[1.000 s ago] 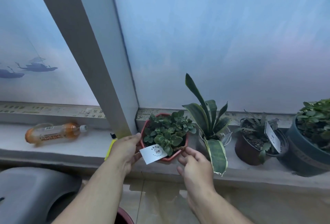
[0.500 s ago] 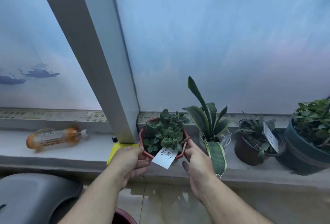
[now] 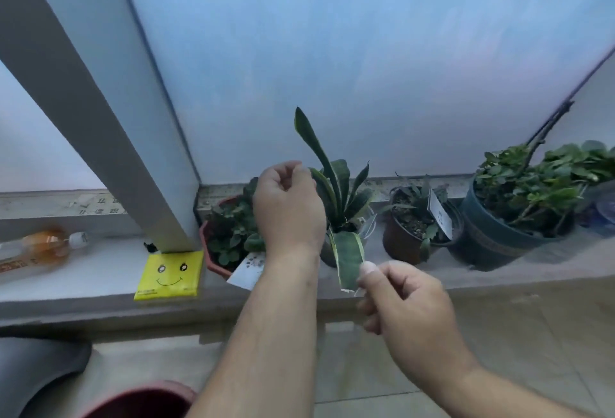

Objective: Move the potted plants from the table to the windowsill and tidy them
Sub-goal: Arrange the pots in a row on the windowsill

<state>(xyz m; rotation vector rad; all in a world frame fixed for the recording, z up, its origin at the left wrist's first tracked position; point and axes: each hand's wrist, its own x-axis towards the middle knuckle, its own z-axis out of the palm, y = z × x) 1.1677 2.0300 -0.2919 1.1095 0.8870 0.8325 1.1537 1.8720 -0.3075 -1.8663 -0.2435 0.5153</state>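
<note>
On the windowsill (image 3: 83, 274) stand several potted plants: a red pot (image 3: 213, 259) of small round leaves with a white tag (image 3: 248, 273), a snake plant (image 3: 336, 184), a brown pot (image 3: 399, 246) with a white label, and a dark blue pot (image 3: 492, 246) of bushy green. My left hand (image 3: 289, 208) is raised in front of the red pot, with its fingers curled closed beside a snake plant leaf tip. My right hand (image 3: 406, 297) pinches the lower end of the plant's drooping, yellow-edged leaf (image 3: 347, 258).
A slanting window post (image 3: 109, 124) meets the sill left of the red pot. A yellow smiley-face packet (image 3: 169, 273) lies at its foot, and a bottle (image 3: 40, 248) lies on its side farther left. Below are a dark red pot rim (image 3: 143, 397) and a grey object (image 3: 33, 367).
Both hands have let go of the red pot, which now stands on the sill. My left hand rose toward the snake plant's leaves and my right hand moved to its drooping leaf.
</note>
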